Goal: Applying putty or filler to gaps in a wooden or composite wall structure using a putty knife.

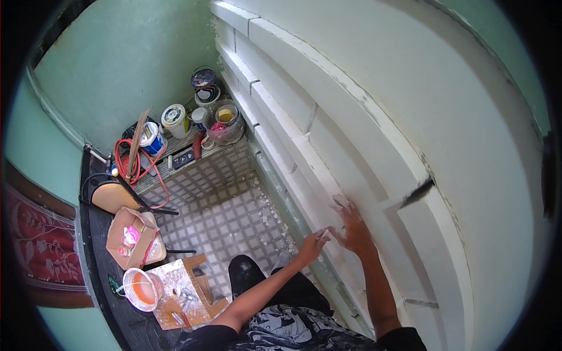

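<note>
My left hand (312,248) is closed, thumb and fingers pinched around a small white piece (325,233) that I cannot identify. Just to its right, my right hand (350,228) lies with fingers stretched out against the white stepped wall panel (345,155), its thumb close to the piece. Pale dust seems to coat the right fingers. The panel is built of long white blocks in tiers, with narrow gaps between them. A dark gap (418,193) shows in the upper tier, to the right of my hands.
Buckets (175,120), a red hose (126,161) and a clear tub (225,126) crowd the ledge at the back. To the left are a chair (114,196), an open cardboard box (133,237), a bucket with orange inside (142,289) and a stained board (178,292). White crumbs litter the tiled floor (234,219).
</note>
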The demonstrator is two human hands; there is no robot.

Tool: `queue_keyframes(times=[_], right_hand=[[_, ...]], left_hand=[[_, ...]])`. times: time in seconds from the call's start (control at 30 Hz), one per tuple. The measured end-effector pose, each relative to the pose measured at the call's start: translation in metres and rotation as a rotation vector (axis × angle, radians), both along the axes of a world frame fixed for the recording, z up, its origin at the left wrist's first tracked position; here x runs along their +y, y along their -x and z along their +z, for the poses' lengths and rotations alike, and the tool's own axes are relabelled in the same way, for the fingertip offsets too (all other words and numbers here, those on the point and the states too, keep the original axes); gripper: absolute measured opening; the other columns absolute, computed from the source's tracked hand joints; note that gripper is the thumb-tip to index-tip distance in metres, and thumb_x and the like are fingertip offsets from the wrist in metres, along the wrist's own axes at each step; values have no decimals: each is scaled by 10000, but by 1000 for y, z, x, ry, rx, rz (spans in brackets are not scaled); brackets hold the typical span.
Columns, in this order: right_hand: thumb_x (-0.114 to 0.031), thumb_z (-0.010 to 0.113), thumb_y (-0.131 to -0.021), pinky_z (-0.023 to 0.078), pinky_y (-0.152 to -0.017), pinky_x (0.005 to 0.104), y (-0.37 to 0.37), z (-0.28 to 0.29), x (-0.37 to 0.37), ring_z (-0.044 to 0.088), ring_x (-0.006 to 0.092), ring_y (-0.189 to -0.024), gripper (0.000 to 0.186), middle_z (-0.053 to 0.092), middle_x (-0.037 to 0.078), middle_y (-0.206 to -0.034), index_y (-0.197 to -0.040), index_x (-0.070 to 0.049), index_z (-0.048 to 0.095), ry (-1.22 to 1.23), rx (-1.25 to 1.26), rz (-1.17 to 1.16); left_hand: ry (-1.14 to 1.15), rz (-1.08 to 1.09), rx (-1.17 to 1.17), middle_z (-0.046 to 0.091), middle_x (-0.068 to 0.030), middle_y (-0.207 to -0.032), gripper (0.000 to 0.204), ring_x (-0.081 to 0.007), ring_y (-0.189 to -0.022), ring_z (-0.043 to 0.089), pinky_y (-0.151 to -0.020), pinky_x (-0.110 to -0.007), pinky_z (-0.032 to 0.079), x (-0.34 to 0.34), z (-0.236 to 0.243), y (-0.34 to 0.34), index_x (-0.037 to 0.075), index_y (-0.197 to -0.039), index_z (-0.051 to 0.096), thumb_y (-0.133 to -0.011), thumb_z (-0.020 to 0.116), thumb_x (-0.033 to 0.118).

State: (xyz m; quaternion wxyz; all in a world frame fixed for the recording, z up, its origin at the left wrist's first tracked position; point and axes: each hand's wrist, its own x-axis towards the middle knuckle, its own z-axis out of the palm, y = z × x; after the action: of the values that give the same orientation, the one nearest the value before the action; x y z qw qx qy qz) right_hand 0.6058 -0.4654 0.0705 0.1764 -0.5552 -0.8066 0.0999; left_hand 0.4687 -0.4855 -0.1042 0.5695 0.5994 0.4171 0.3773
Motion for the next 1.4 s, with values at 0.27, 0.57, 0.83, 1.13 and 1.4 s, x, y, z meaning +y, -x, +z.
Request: queue_keyframes(times=[0.27,0.57,0.83,1.13,1.4], right_hand=[[-246,724,-726,262,-1115,438,-1,12,1,370,323,-1336,569,428,132,-1420,-1238,-88,532,89,135,-51],[-309,732,-730,347,-1075,447,2,11,5,435,331,-1288,616,472,125,-1376,-1267,-87,529,92,201,-114],[-303,740,-681,359,-1064,449,17,7,1,461,340,-1256,605,482,115,-1371,-1223,-108,558,208,204,-370],[-262,686,-662,434,-955,435,49,7,22,537,354,-1152,423,566,129,-1250,-1028,-56,630,-22,329,-461],[-532,561,-817,450,-885,409,67,-3,30,577,359,-1046,536,593,196,-1117,-934,-15,641,-194,378,-628]], left_hand=[[-142,38,37,685,-190,-926,334,-278,-889,676,-778,-347,501,89,23,10,-48,-1219,548,-951,490,142],[-133,-32,123,670,-210,-867,201,-352,-809,651,-746,-390,489,91,20,9,-12,-920,646,-936,472,86],[-136,-109,116,650,-224,-839,183,-380,-825,639,-743,-400,487,132,36,39,-19,-909,642,-914,482,68],[-121,171,62,654,-118,-786,202,-188,-706,598,-669,-329,470,243,17,91,-25,-1008,636,-933,474,69],[-254,-230,15,662,-213,-936,257,-388,-883,631,-803,-406,503,225,14,84,-23,-1034,632,-841,463,-9]])
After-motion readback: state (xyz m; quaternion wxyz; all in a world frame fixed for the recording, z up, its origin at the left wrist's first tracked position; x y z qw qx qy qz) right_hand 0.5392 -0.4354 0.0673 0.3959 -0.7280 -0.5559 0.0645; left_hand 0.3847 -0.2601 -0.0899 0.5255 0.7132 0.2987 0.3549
